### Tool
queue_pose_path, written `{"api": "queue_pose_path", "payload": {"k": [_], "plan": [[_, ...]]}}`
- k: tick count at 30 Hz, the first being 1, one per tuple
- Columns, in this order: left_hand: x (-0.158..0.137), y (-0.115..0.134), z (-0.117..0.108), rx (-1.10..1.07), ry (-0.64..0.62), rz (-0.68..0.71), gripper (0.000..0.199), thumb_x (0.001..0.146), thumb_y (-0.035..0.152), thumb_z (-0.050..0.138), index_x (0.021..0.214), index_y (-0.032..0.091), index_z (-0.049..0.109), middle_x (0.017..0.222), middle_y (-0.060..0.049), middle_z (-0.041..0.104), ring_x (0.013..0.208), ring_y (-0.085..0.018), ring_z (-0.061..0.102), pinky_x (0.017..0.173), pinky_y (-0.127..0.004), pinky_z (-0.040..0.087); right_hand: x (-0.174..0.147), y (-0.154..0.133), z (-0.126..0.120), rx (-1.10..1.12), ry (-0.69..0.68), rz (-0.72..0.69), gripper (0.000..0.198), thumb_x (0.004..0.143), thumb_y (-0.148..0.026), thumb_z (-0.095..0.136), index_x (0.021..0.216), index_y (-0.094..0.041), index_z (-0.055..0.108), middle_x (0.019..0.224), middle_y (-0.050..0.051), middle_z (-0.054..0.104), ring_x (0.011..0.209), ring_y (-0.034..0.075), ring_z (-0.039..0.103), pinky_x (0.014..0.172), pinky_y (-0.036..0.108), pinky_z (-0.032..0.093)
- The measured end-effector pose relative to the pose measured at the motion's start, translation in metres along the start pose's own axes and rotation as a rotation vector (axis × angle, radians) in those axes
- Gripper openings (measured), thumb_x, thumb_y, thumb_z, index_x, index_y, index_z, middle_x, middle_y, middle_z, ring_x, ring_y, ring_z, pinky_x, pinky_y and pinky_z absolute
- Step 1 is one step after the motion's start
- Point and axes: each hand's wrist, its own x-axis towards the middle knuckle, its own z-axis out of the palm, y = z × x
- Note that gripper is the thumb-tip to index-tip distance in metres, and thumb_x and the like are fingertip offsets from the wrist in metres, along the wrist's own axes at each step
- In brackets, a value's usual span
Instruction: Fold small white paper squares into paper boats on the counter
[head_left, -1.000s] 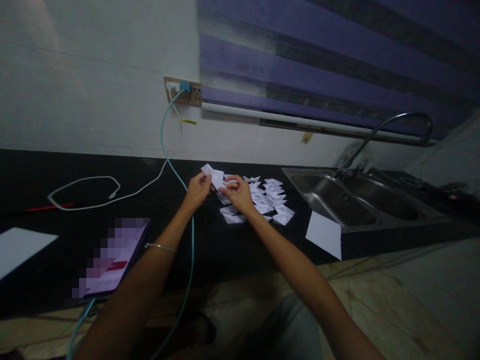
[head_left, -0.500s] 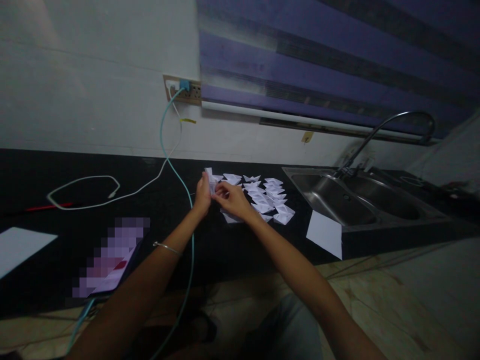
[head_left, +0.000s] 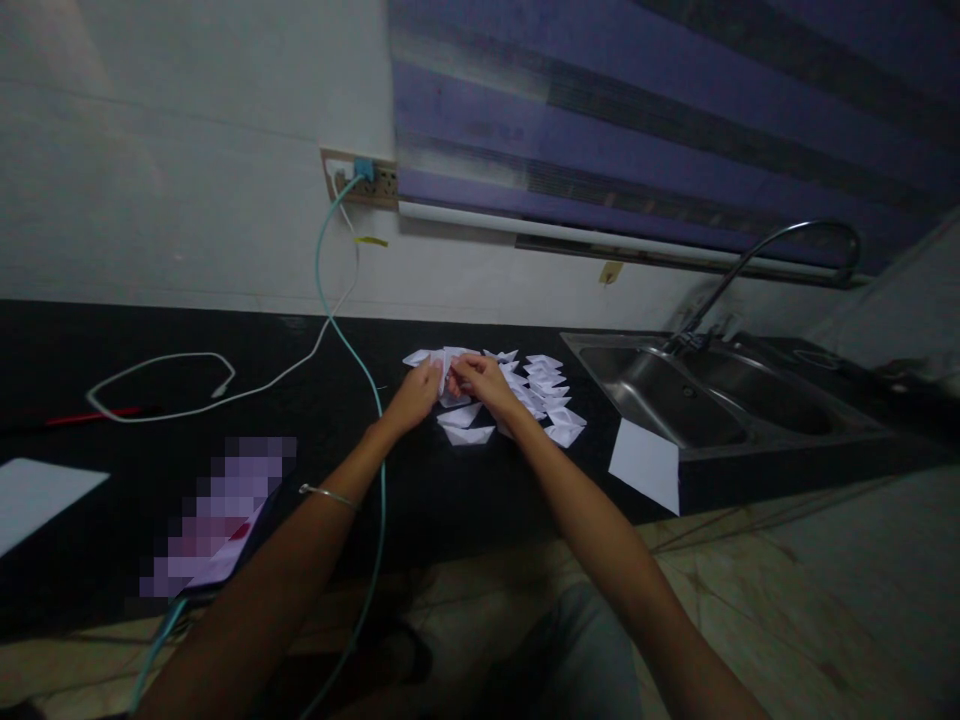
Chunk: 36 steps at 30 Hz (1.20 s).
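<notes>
Between my two hands is a piece of folded white paper, held just above the dark counter. My left hand pinches its left side, thumb and fingers closed. From the right, my right hand grips the other side with bent fingers, which partly hide the paper. Several folded paper boats lie in rows to the right of my hands. Another paper boat rests in front of them, nearer to me.
A steel sink with a curved faucet is at the right. Beside it lies a white paper sheet. At the left are another paper sheet, a blurred-out tablet-like device and a white cable. A teal cable crosses the counter by my left forearm.
Both hands have shifted right with the folded paper, and my left hand has tilted over to the right. Boats at the left and front that the hands covered now show.
</notes>
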Motion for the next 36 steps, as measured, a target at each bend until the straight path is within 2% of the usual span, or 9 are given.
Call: {"api": "queue_pose_path", "payload": {"k": [2,6,13,18,22,27,32,36], "plan": [[0.000,-0.003,-0.002,0.106,-0.032,0.050,0.046,0.097,0.056,0.033,0.087,0.018,0.058,0.078,-0.004,0.063,0.074,-0.019,0.060,0.071,-0.032,0.049,-0.002,-0.001,-0.001,-0.004,-0.019,-0.003,0.038,0.079,-0.054,0.066,0.068,-0.018,0.059,0.062,-0.001,0.060,0.057,0.011,0.054,0.055,0.022,0.044],[-0.002,-0.001,-0.005,0.188,-0.079,0.065,0.045,0.099,0.052,0.027,0.093,0.018,0.056,0.081,-0.005,0.064,0.077,-0.021,0.062,0.071,-0.033,0.049,-0.004,-0.005,-0.004,-0.008,-0.056,-0.010,0.037,0.079,-0.053,0.067,0.070,-0.017,0.061,0.063,-0.001,0.061,0.056,0.010,0.054,0.055,0.022,0.043],[-0.003,0.004,-0.009,0.313,-0.102,0.104,0.041,0.100,0.048,0.028,0.097,0.019,0.057,0.087,-0.007,0.066,0.081,-0.023,0.063,0.075,-0.034,0.048,-0.002,-0.007,-0.009,-0.151,-0.089,-0.097,0.037,0.084,-0.049,0.061,0.067,-0.016,0.064,0.061,0.000,0.062,0.055,0.010,0.051,0.055,0.022,0.041],[-0.005,0.009,-0.008,0.378,-0.138,0.098,0.037,0.099,0.044,0.031,0.097,0.020,0.058,0.086,-0.006,0.066,0.080,-0.023,0.062,0.074,-0.033,0.046,-0.001,-0.003,-0.010,-0.159,-0.095,-0.115,0.035,0.082,-0.048,0.063,0.071,-0.015,0.066,0.060,0.000,0.062,0.054,0.010,0.051,0.055,0.022,0.041],[-0.008,0.014,-0.014,0.368,-0.199,0.117,0.034,0.098,0.042,0.033,0.099,0.020,0.059,0.088,-0.006,0.067,0.081,-0.022,0.062,0.075,-0.033,0.046,-0.001,0.000,-0.013,-0.165,-0.126,-0.112,0.033,0.081,-0.047,0.064,0.073,-0.014,0.066,0.062,0.000,0.062,0.055,0.010,0.052,0.055,0.022,0.041],[-0.011,0.019,-0.020,0.386,-0.293,0.144,0.033,0.092,0.045,0.043,0.106,0.019,0.059,0.098,-0.007,0.067,0.089,-0.025,0.061,0.080,-0.034,0.047,-0.003,-0.001,-0.016,-0.235,-0.135,-0.154,0.034,0.083,-0.043,0.063,0.065,-0.014,0.061,0.058,0.000,0.060,0.055,0.010,0.052,0.055,0.021,0.040],[-0.004,0.013,-0.017,0.297,-0.250,0.063,0.043,0.098,0.048,0.028,0.095,0.018,0.058,0.095,-0.007,0.065,0.088,-0.022,0.059,0.083,-0.034,0.047,-0.004,-0.006,-0.015,-0.353,-0.117,-0.203,0.038,0.084,-0.044,0.061,0.061,-0.014,0.060,0.056,0.000,0.059,0.053,0.010,0.049,0.054,0.022,0.038],[0.003,0.009,-0.024,0.244,-0.292,0.093,0.041,0.097,0.050,0.034,0.084,0.018,0.055,0.083,-0.003,0.059,0.079,-0.018,0.056,0.077,-0.031,0.048,-0.005,-0.008,-0.015,-0.311,-0.195,-0.213,0.038,0.087,-0.046,0.058,0.066,-0.015,0.061,0.062,0.001,0.060,0.057,0.011,0.051,0.057,0.023,0.041]]}}
